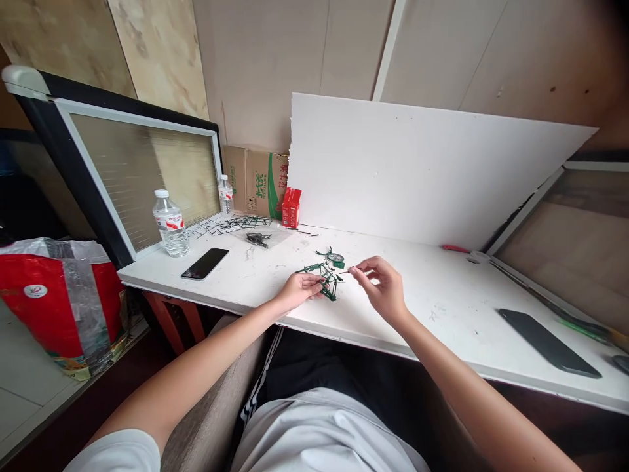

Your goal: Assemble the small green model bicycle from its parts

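Observation:
My left hand (301, 290) is closed around the lower left part of a small dark green model frame (330, 280), held just above the white table near its front edge. To its right, my right hand (382, 288) pinches a thin dark piece (345, 272) between thumb and forefinger, its tip close to the frame. Just behind the frame lie a small spoked wheel (335, 257) and a green curved part (323, 252). The exact shape of the thin piece is too small to make out.
Black part sprues (236, 225) and a bag of dark parts (258, 240) lie at the back left. Around them are a phone (205, 263), water bottle (171, 226), second bottle (226, 195), red box (291, 208) and carton (260, 180). A dark flat object (549, 342) lies right.

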Motion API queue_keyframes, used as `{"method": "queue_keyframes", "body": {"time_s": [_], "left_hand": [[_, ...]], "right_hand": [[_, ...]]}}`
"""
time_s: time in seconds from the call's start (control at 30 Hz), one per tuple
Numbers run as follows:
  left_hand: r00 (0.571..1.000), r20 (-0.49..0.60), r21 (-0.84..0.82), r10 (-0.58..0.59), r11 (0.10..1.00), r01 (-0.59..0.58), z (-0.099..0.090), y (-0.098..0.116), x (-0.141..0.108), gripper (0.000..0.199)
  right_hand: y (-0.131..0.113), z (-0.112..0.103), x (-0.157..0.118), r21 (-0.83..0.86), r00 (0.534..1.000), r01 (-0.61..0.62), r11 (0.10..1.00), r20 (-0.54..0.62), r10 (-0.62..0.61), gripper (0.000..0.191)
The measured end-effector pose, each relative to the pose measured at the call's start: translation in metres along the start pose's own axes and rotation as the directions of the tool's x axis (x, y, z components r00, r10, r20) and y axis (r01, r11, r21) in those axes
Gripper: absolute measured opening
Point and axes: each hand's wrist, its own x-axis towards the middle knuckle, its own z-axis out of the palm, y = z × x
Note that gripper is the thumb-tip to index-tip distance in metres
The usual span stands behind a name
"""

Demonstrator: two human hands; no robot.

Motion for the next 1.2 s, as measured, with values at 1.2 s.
{"method": "queue_keyframes", "body": {"time_s": [1.2], "left_hand": [[0.988, 0.110, 0.094, 0.110, 0.988, -0.121, 0.002, -0.002, -0.005, 0.051]], "right_hand": [[0.053, -0.002, -0.040, -0.408, 0.974, 0.193, 0.892, 0.190, -0.124, 0.029]]}}
